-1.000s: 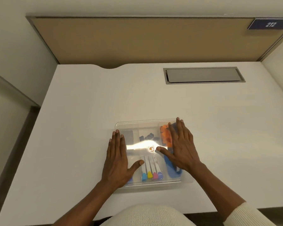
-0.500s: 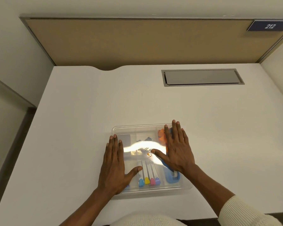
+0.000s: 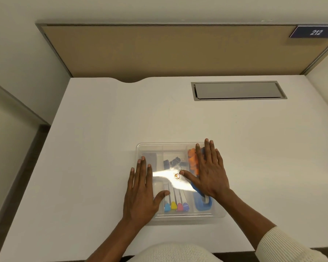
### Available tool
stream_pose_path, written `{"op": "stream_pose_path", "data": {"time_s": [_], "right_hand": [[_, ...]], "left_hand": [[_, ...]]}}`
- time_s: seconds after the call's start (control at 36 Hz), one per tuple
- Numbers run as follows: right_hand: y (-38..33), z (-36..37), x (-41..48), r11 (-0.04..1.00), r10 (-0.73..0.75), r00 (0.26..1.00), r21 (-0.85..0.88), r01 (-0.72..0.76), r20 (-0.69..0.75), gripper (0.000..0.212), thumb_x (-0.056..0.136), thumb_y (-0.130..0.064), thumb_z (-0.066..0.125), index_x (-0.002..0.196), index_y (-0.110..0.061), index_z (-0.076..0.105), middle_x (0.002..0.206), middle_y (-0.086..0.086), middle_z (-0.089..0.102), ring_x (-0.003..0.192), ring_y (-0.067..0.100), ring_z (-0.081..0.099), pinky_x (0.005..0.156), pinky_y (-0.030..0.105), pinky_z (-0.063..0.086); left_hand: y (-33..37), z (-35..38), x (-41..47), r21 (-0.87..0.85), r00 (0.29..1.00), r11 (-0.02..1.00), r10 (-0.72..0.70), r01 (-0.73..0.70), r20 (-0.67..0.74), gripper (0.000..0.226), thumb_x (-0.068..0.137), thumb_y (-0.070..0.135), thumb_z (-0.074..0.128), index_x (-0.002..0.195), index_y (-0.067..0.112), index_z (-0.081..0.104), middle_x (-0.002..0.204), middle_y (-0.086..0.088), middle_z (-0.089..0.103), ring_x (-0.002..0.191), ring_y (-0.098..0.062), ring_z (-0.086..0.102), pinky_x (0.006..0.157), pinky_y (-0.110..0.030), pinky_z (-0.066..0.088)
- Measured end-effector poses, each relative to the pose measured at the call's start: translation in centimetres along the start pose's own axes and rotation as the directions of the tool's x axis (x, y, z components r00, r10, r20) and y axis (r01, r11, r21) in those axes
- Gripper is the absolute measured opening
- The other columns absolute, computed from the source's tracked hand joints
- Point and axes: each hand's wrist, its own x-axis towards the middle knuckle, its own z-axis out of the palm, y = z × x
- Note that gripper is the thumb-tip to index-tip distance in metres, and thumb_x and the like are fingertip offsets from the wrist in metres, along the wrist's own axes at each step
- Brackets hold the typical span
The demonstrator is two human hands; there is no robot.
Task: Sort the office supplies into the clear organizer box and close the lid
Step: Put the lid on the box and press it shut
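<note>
The box (image 3: 175,181) sits on the bench (image 3: 102,129) at its near edge, lid on. The left hand (image 3: 140,193) lies flat and spread on the box's left side, holding nothing, probably to press that side shut. Inside, markers (image 3: 176,202) lie toward the box's near wall and binder clips (image 3: 173,162) toward the far. The right hand (image 3: 208,174), also flat, spread and empty, presses the right side over orange pieces (image 3: 192,161).
</note>
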Motion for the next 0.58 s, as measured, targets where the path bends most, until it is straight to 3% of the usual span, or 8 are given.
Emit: {"op": "stream_pose_path", "data": {"time_s": [0.22,0.58], "right_hand": [[-0.11,-0.01,-0.17,1.000,0.002,1.000,-0.005,-0.002,0.001,0.112,0.085,-0.091,0.025,0.163,-0.017,-0.004,0.170,0.012,-0.019,0.157,0.029,-0.017,0.128,0.053,0.011],[0.08,0.09,-0.08,1.000,0.008,1.000,0.000,-0.008,-0.009,0.113,0.082,-0.093,0.023,0.164,-0.017,0.003,0.170,0.013,-0.015,0.158,0.029,-0.015,0.127,0.054,0.010]], "left_hand": [[0.63,-0.10,-0.67,0.041,0.999,0.999,-0.019,0.018,0.033,0.111,0.089,0.087,0.032,0.166,0.014,0.003,0.175,-0.008,-0.011,0.162,-0.025,-0.009,0.130,-0.054,0.013],[0.94,-0.02,-0.77,0.126,1.000,0.992,-0.023,0.020,0.021,0.106,0.091,0.085,0.030,0.165,0.012,0.009,0.175,-0.010,-0.004,0.162,-0.028,-0.003,0.129,-0.056,0.012]]}}
